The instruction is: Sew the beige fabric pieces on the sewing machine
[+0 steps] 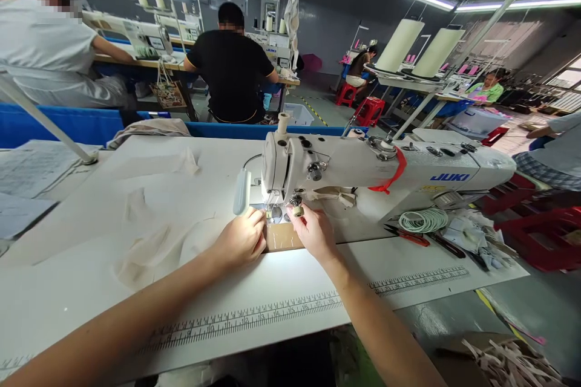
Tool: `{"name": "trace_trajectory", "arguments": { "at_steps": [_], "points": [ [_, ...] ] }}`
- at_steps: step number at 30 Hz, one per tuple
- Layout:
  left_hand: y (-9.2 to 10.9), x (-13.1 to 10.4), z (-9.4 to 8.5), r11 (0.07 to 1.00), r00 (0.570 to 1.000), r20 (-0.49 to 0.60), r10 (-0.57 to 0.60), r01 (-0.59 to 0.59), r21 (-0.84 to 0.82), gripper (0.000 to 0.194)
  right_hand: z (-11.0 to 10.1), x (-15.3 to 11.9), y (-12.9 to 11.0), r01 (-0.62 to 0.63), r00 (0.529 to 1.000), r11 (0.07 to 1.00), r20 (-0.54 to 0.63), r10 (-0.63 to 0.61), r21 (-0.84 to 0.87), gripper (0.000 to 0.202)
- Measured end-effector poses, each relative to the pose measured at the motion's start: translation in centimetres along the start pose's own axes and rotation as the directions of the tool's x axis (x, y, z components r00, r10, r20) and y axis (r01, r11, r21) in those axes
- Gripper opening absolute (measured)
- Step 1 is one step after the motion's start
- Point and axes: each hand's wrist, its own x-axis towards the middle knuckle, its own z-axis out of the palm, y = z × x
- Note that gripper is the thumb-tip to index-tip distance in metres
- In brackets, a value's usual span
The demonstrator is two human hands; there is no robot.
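A white JUKI sewing machine stands on the white table, its lamp lighting the needle area. My left hand is just left of the needle, fingers curled and pressed together; what they hold, if anything, is too small to make out. My right hand is at the right of the needle, thumb and finger pinched beside a small round knob. Between my hands lies the brown-covered plate of the machine bed. Pale thin fabric pieces lie left of my left hand.
Scissors, a coil of pale green cord and cloth scraps lie at the right. Papers are at the far left. A ruler strip runs along the front edge. People sit at machines beyond the table.
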Motion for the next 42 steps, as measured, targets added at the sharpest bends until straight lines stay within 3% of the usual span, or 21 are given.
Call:
{"name": "trace_trajectory", "arguments": {
  "at_steps": [8, 11, 14, 18, 21, 24, 32, 37, 42],
  "points": [
    [-0.8, 0.2, -0.1, 0.997, 0.998, 0.004, -0.06, 0.06, -0.046, 0.027, -0.4, -0.3, -0.1, 0.003, 1.0, 1.0, 0.007, -0.003, 0.01, 0.028],
    [-1.7, 0.0, -0.4, 0.975, 0.974, -0.037, -0.222, 0.221, -0.023, 0.028, -0.8, -0.6, -0.5, 0.023, 0.999, 1.0, 0.043, -0.023, 0.014, 0.022],
    [-2.7, -0.5, -0.8, 0.908, 0.916, -0.048, -0.399, 0.402, 0.12, 0.021, -1.5, -1.0, -2.4, 0.095, 0.988, 0.994, 0.121, -0.1, 0.045, 0.018],
    [-3.0, -1.6, -1.9, 0.856, 0.86, 0.052, -0.508, 0.497, 0.143, 0.011, -2.2, -2.3, -6.7, 0.309, 0.909, 0.951, 0.292, -0.299, 0.012, 0.016],
    [-2.5, -2.2, -3.3, 0.837, 0.823, 0.157, -0.546, 0.544, 0.06, 0.011, -1.6, -3.9, -9.3, 0.449, 0.815, 0.893, 0.395, -0.425, 0.034, 0.043],
    [-2.0, -2.4, -4.4, 0.804, 0.782, 0.231, -0.579, 0.595, 0.004, 0.014, -0.6, -5.3, -10.4, 0.48, 0.775, 0.874, 0.435, -0.459, 0.067, 0.054],
    [-2.5, -1.7, -4.7, 0.732, 0.711, 0.293, -0.64, 0.68, -0.051, 0.02, 0.1, -6.2, -10.1, 0.423, 0.786, 0.896, 0.438, -0.436, 0.131, 0.049],
    [-3.8, 0.6, -3.6, 0.703, 0.716, 0.254, -0.65, 0.694, -0.159, 0.016, 0.3, -6.2, -10.1, 0.419, 0.79, 0.898, 0.431, -0.435, 0.138, 0.048],
    [-3.8, 2.3, -2.9, 0.671, 0.727, 0.274, -0.629, 0.686, -0.282, 0.011, 0.3, -6.4, -10.0, 0.414, 0.796, 0.897, 0.416, -0.439, 0.154, 0.046]
  ]
}}
